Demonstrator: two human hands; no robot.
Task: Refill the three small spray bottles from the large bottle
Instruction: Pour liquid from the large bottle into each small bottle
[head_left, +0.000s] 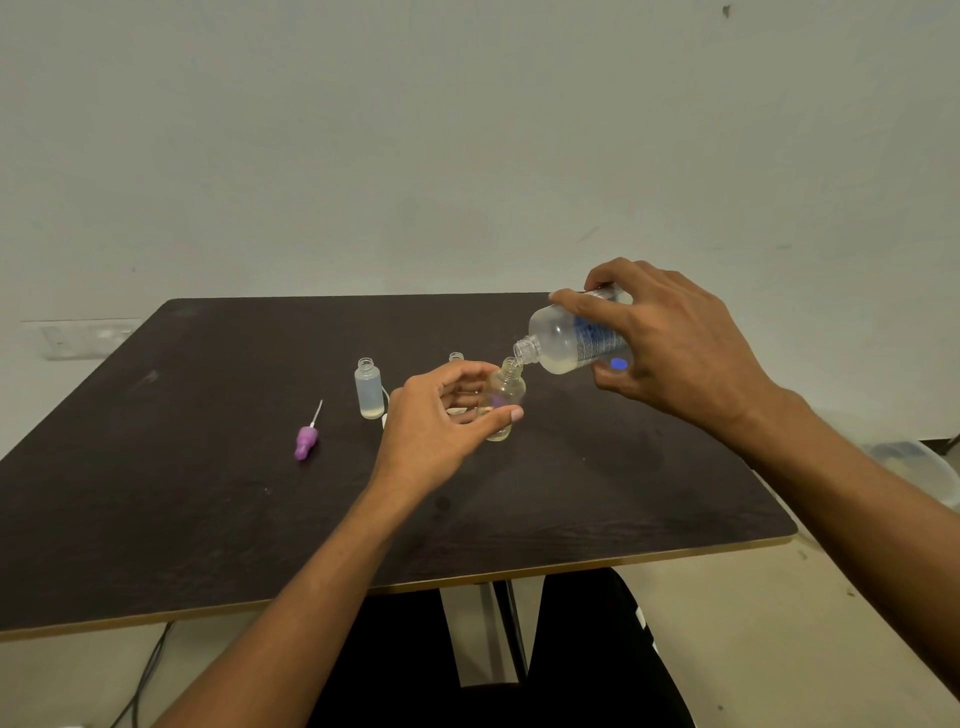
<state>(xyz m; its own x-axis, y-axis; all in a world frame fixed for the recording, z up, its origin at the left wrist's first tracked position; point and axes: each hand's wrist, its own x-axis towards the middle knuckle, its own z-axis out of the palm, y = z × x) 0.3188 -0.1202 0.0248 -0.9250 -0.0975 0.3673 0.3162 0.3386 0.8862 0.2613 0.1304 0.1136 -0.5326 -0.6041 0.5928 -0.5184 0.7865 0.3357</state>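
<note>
My right hand (670, 343) grips the large clear bottle (563, 338), tilted neck-down to the left, a little pale liquid pooled at its lower side. Its open mouth touches the mouth of a small clear bottle (505, 396) that my left hand (441, 421) holds between thumb and fingers, just above the dark table (208, 493). A second small bottle (368, 388), uncapped and upright, stands to the left with some liquid at its bottom. A third small bottle (456, 357) peeks out behind my left hand, mostly hidden.
A purple spray cap with a thin white tube (306, 439) lies on the table at the left. Something white shows partly under my left hand. A translucent tub (914, 462) sits on the floor at the right; a cable runs under the table's front left.
</note>
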